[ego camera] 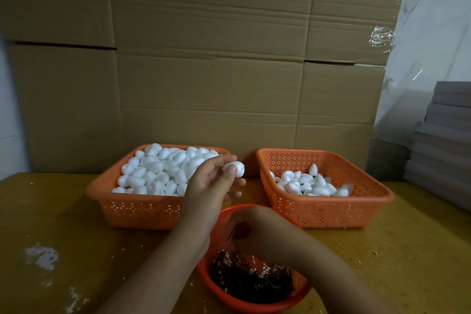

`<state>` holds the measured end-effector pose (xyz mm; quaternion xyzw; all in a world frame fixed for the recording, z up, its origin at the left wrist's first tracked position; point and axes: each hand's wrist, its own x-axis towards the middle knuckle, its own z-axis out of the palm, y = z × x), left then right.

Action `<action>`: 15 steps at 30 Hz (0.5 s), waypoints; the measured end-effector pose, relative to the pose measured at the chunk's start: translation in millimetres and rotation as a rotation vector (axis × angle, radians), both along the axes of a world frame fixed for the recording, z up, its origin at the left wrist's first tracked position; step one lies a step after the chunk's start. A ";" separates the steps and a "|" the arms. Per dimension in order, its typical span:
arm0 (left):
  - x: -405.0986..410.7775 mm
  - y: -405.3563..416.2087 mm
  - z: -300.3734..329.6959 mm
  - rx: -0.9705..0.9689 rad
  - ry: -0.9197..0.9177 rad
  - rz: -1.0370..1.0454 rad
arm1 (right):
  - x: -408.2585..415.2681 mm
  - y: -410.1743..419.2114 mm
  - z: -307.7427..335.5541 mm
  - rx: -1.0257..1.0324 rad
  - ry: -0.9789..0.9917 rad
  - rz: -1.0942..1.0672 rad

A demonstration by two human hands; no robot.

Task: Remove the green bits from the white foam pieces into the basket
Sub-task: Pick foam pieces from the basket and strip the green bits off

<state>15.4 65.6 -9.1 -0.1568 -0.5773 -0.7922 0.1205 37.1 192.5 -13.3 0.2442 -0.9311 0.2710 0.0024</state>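
A white foam piece (234, 169), egg-shaped, is being pinched between the thumb and fingertips of the left hand (214, 181), raised between the two rectangular baskets. It is judged to be very light, slightly soft and easily dented or crumbled, so a gentle hold around its broad middle is called for, with the end bearing any green bit left free; no green is being shown on this piece from the head view. The right hand (251, 231) is being held low over the round basket (302, 285), its fingers curled inward; whether a green bit is being gripped cannot be told. A dark heap of green bits (252, 280), flecked with white crumbs, is lying in that basket, just in front of the person. The left basket (142, 209) is being kept heaped with foam pieces, while the right basket (328, 211) is holding fewer, some with dark stems showing. Everything is resting on a wooden table (63, 224) strewn with foam crumbs, backed by cardboard sheets (204, 58).
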 end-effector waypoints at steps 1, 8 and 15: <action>0.0 0.1 0.5 0.010 -0.011 -0.008 | -0.6 1.1 0.9 -0.013 -0.017 -0.014; -0.2 -2.3 2.5 0.041 -0.043 -0.027 | -3.4 9.8 8.5 -0.134 -0.144 -0.063; -1.1 -4.9 3.4 0.060 -0.068 -0.030 | 0.4 15.9 27.3 -0.621 -0.068 -0.180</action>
